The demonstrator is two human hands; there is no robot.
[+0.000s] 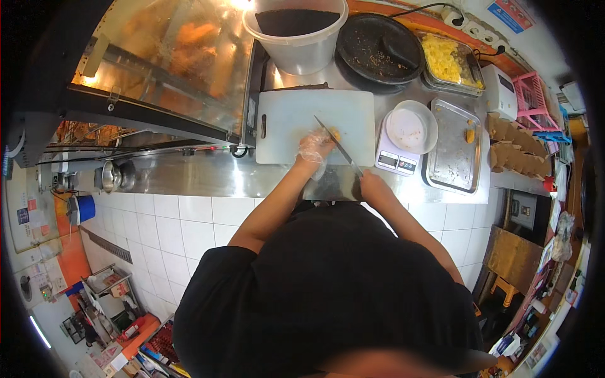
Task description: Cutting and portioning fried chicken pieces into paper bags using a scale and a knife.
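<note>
My right hand (pixel 372 183) grips the handle of a long kitchen knife (pixel 338 144) at the front edge of a white plastic cutting board (pixel 283 108). The blade slants up and to the left across the board. Wearing a clear plastic glove, my left hand (pixel 315 145) holds a small golden-brown piece of food (pixel 334 133) on the board, close beside the blade. The fingers and blade hide part of this piece. To the right of the board, a digital kitchen scale (pixel 384 153) carries a shallow round white bowl (pixel 411 126) with crumbs in it.
A metal tray (pixel 451 160) with a few food bits lies right of the scale. Behind stand a black stone mortar (pixel 373 52), a container of yellow food (pixel 444 59) and a plastic bucket (pixel 298 52). A lit glass display cabinet (pixel 179 61) borders the board's left; open cardboard boxes (pixel 517 146) stand far right.
</note>
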